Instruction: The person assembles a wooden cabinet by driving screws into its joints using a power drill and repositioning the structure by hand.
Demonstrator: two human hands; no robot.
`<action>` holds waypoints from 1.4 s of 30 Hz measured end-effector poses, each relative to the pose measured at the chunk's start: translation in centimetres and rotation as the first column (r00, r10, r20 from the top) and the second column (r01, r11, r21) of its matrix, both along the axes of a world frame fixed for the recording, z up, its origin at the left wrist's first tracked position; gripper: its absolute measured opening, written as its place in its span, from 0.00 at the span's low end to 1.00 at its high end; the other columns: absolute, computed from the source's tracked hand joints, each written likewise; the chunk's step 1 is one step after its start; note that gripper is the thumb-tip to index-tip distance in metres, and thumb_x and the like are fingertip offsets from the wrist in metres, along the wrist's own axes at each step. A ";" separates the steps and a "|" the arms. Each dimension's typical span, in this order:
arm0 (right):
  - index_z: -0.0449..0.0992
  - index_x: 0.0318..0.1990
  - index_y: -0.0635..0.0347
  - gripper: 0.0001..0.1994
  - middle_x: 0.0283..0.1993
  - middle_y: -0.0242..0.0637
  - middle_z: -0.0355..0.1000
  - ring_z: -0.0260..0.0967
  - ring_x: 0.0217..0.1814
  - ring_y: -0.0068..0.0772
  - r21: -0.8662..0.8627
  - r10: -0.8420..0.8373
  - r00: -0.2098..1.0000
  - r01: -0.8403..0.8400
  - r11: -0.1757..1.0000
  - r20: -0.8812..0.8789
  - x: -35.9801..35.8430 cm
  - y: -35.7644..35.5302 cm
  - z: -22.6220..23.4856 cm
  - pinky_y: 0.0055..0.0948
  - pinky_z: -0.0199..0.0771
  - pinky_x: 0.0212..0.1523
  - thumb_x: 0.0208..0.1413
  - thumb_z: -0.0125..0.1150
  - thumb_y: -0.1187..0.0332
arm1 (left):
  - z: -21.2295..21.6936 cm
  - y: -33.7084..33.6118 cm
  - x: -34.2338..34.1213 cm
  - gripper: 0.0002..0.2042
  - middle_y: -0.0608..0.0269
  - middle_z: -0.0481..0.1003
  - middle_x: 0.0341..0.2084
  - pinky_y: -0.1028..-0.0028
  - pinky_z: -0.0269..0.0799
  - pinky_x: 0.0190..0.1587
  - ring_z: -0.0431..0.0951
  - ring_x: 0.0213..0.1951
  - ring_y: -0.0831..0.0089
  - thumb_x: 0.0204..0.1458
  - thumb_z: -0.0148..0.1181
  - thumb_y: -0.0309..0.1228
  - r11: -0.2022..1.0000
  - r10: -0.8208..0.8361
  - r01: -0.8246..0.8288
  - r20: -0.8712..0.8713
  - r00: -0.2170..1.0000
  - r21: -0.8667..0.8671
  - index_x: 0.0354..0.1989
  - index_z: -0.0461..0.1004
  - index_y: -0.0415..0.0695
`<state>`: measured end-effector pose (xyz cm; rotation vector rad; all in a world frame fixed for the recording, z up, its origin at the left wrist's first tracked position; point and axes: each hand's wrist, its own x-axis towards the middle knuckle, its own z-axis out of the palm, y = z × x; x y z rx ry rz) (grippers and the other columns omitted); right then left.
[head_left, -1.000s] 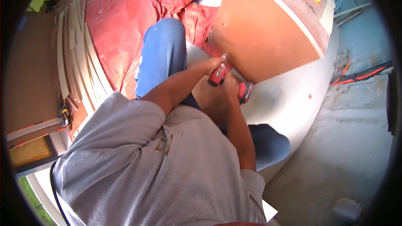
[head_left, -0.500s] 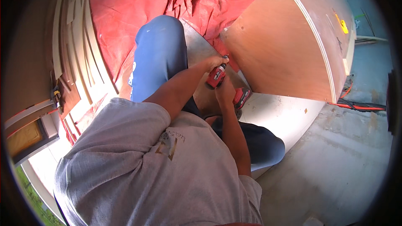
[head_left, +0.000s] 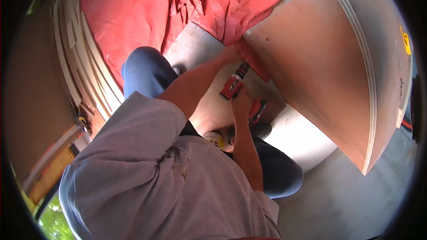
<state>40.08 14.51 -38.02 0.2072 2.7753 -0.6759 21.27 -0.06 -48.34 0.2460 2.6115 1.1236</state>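
A red and black cordless drill (head_left: 231,88) is gripped by its handle in my right hand (head_left: 241,103), its chuck pointing forward and slightly right. My left hand (head_left: 232,54) reaches ahead of the chuck, apart from the drill, beside a fold of the red sheet (head_left: 255,62) and the low edge of a large brown plywood panel (head_left: 307,71). Its fingers are blurred, so whether they hold anything is unclear. Beneath both hands lies a pale brown board (head_left: 209,102), between my bent legs.
A tub with a yellow label (head_left: 214,139) stands close to my body. Long thin wood strips (head_left: 73,49) lie at the left. A yellow tool (head_left: 405,40) rests on the plywood structure at the far right. Grey floor (head_left: 338,195) stretches along the lower right.
My left hand has left the drill's chuck and moved forward to the panel's edge. The drill stays in my right hand. The view has shifted, bringing the yellow-labelled tub into sight.
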 end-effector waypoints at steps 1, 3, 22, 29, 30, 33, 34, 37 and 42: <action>0.67 0.48 0.59 0.15 0.37 0.49 0.77 0.77 0.41 0.59 0.062 -0.058 0.997 0.055 0.997 0.057 0.9 1.4 -1.3 0.53 0.77 0.40 0.54 0.61 0.69 | 1.6 2.2 -2.0 0.20 0.48 0.78 0.45 0.55 0.74 0.48 0.79 0.45 0.49 0.55 0.62 0.42 0.960 -0.255 0.255 0.021 0.967 -0.115 0.53 0.75 0.44; 0.67 0.47 0.59 0.14 0.37 0.49 0.77 0.77 0.40 0.59 0.045 -0.129 0.987 0.125 0.991 0.099 1.4 0.6 -1.0 0.53 0.77 0.39 0.55 0.59 0.68 | 1.7 0.6 -4.8 0.22 0.46 0.76 0.51 0.54 0.73 0.52 0.77 0.51 0.46 0.53 0.62 0.40 0.840 -0.480 0.478 0.062 0.875 -0.256 0.55 0.74 0.45; 0.68 0.44 0.59 0.11 0.34 0.50 0.76 0.77 0.37 0.56 0.267 -0.128 0.992 0.125 0.956 -0.006 -6.5 -5.9 5.9 0.52 0.76 0.33 0.53 0.59 0.70 | -2.1 -3.9 -11.4 0.20 0.56 0.76 0.50 0.55 0.76 0.47 0.80 0.48 0.58 0.53 0.60 0.38 0.653 -0.614 0.553 0.065 0.787 -0.518 0.54 0.75 0.46; 0.68 0.44 0.58 0.13 0.37 0.50 0.76 0.77 0.38 0.56 0.180 -0.151 0.988 0.155 0.971 -0.036 -7.7 -5.1 1.0 0.52 0.76 0.36 0.52 0.60 0.69 | 1.6 -5.5 -9.6 0.27 0.53 0.71 0.57 0.56 0.76 0.50 0.79 0.49 0.51 0.48 0.64 0.36 0.682 -0.732 0.576 -0.404 0.549 -0.452 0.60 0.72 0.48; 0.69 0.44 0.58 0.12 0.36 0.48 0.76 0.77 0.37 0.55 0.165 -0.155 0.987 0.161 0.973 -0.051 -8.1 -5.5 0.6 0.51 0.77 0.36 0.52 0.59 0.69 | 1.6 -5.9 -9.7 0.27 0.53 0.71 0.57 0.56 0.76 0.50 0.79 0.49 0.51 0.48 0.64 0.36 0.679 -0.734 0.565 -0.398 0.551 -0.469 0.60 0.72 0.48; 0.70 0.44 0.57 0.12 0.36 0.47 0.76 0.77 0.36 0.54 0.136 -0.135 0.989 0.143 0.980 -0.067 -9.1 -6.3 -0.8 0.52 0.77 0.36 0.53 0.59 0.68 | 1.9 -5.0 -9.6 0.25 0.53 0.73 0.55 0.56 0.75 0.52 0.77 0.53 0.52 0.48 0.64 0.35 0.608 -0.748 0.495 -0.239 0.620 -0.620 0.58 0.74 0.48; 0.70 0.45 0.57 0.12 0.36 0.47 0.76 0.77 0.36 0.55 0.136 -0.112 0.991 0.120 0.983 -0.067 -9.3 -6.3 -1.1 0.52 0.77 0.36 0.54 0.58 0.67 | 2.7 -3.0 -10.3 0.23 0.53 0.75 0.52 0.56 0.76 0.52 0.78 0.52 0.52 0.49 0.63 0.36 0.627 -0.651 0.525 -0.017 0.759 -0.576 0.55 0.75 0.48; 0.69 0.46 0.57 0.13 0.37 0.49 0.76 0.77 0.36 0.56 0.104 -0.151 0.988 0.154 0.982 -0.042 -9.6 -6.8 -1.5 0.54 0.77 0.36 0.54 0.58 0.66 | 3.1 -3.4 -11.1 0.19 0.53 0.79 0.45 0.55 0.77 0.49 0.80 0.48 0.52 0.51 0.61 0.37 0.649 -0.596 0.509 0.037 0.802 -0.565 0.52 0.77 0.47; 0.68 0.47 0.59 0.14 0.38 0.52 0.76 0.77 0.39 0.58 -0.015 -0.239 0.966 0.239 0.971 -0.101 -9.8 -7.4 -0.9 0.56 0.76 0.38 0.56 0.57 0.64 | 5.8 -1.8 -9.2 0.20 0.48 0.79 0.47 0.55 0.76 0.49 0.79 0.51 0.53 0.53 0.61 0.40 0.752 -0.629 0.565 -0.115 0.769 -0.341 0.52 0.76 0.43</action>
